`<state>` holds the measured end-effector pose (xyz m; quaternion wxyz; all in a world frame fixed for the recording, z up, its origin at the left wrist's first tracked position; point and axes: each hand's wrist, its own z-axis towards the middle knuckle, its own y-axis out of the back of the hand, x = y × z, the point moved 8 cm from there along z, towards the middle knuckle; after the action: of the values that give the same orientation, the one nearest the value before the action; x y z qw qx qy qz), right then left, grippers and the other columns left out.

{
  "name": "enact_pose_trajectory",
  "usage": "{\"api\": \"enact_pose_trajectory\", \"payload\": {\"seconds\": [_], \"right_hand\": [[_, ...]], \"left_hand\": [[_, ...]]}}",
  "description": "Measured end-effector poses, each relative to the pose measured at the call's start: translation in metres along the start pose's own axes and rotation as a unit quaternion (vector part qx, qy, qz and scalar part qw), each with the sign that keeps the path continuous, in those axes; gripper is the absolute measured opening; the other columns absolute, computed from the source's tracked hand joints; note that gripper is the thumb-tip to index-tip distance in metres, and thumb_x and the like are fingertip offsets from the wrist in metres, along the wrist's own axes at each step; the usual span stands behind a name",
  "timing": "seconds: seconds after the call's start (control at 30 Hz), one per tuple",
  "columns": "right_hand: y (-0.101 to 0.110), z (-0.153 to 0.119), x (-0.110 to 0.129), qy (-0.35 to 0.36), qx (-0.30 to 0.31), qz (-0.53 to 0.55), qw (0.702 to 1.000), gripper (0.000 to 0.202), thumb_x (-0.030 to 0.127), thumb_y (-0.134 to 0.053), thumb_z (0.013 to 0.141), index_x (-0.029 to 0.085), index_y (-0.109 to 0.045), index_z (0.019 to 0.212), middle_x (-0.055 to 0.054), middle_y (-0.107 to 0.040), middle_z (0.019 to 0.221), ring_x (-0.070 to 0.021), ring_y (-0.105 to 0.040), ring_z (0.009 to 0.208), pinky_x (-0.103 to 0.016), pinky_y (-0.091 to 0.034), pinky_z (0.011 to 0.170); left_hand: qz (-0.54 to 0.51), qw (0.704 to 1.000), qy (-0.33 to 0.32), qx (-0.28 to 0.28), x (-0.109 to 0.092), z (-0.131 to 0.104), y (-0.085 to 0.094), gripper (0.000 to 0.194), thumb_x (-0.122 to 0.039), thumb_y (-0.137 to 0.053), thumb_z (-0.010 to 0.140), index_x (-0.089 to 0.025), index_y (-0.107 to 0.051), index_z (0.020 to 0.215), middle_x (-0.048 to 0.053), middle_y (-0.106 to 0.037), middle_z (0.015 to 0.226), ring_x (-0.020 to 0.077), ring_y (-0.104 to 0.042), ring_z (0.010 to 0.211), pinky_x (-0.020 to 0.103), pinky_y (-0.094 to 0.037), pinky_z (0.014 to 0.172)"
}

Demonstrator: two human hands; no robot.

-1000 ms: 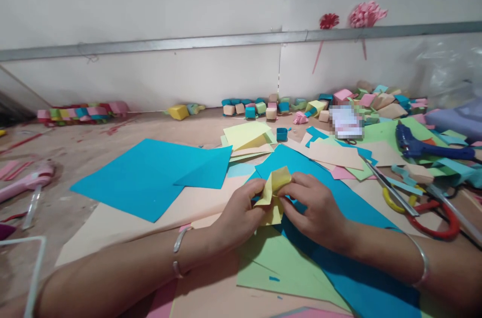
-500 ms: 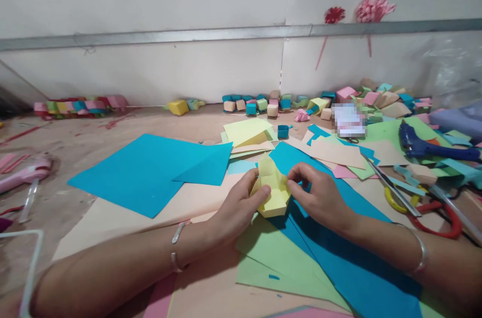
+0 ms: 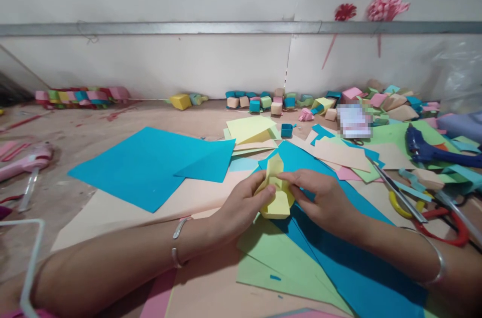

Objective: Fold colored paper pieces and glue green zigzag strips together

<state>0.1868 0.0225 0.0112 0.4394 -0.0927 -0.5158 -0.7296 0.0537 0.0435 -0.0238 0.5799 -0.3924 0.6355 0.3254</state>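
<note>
A small yellow paper box (image 3: 277,207), partly folded with one flap standing up at its far side, is held above the coloured sheets. My left hand (image 3: 241,202) grips it from the left, thumb pressed on the inside. On the other side, my right hand (image 3: 320,197) has its index finger at the base of the raised flap and its thumb by the right wall. Beneath lie a blue paper sheet (image 3: 361,243) and green paper (image 3: 289,263). The fingers behind the box are hidden.
Red-handled scissors (image 3: 448,227) and a blue glue gun (image 3: 425,147) lie to the right. A pink glue gun (image 3: 32,162) is at the left. Folded paper cubes (image 3: 255,106) line the wall. A large blue sheet (image 3: 139,167) lies left of centre.
My right index finger has moved inward from the box's right edge to the raised flap. The flap now stands narrower and more upright. The view has shifted slightly.
</note>
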Motion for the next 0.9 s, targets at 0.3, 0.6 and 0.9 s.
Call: {"api": "enact_pose_trajectory", "payload": {"seconds": [0.3, 0.6, 0.9], "right_hand": [[0.015, -0.004, 0.026, 0.031, -0.039, -0.077, 0.996, 0.022, 0.016, -0.048, 0.093, 0.02, -0.067, 0.084, -0.007, -0.063, 0.081, -0.0178, -0.059, 0.073, -0.03, -0.047, 0.064], [0.002, -0.011, 0.042, 0.087, -0.03, -0.127, 0.988, 0.022, 0.015, -0.044, 0.095, 0.017, -0.065, 0.089, -0.007, -0.061, 0.083, -0.0195, -0.056, 0.077, -0.032, -0.044, 0.066], [0.0, -0.018, 0.04, 0.071, -0.018, -0.288, 0.955, 0.028, 0.014, -0.042, 0.094, 0.018, -0.06, 0.072, -0.005, -0.054, 0.069, -0.0182, -0.049, 0.065, -0.031, -0.034, 0.056]], "left_hand": [[0.024, 0.996, -0.035, 0.076, -0.007, -0.003, -0.011, 0.04, -0.029, -0.07, 0.078, -0.017, -0.057, 0.114, 0.008, -0.062, 0.105, 0.0216, -0.058, 0.094, 0.033, -0.048, 0.078], [0.168, 0.984, -0.053, 0.022, -0.008, 0.001, -0.005, 0.011, -0.024, -0.057, 0.083, -0.014, -0.061, 0.085, 0.003, -0.06, 0.08, 0.0157, -0.053, 0.073, 0.028, -0.043, 0.064], [0.263, 0.96, -0.098, -0.003, -0.016, -0.002, -0.007, 0.012, -0.01, -0.051, 0.077, -0.016, -0.061, 0.083, 0.002, -0.061, 0.079, 0.015, -0.052, 0.072, 0.025, -0.04, 0.061]]}}
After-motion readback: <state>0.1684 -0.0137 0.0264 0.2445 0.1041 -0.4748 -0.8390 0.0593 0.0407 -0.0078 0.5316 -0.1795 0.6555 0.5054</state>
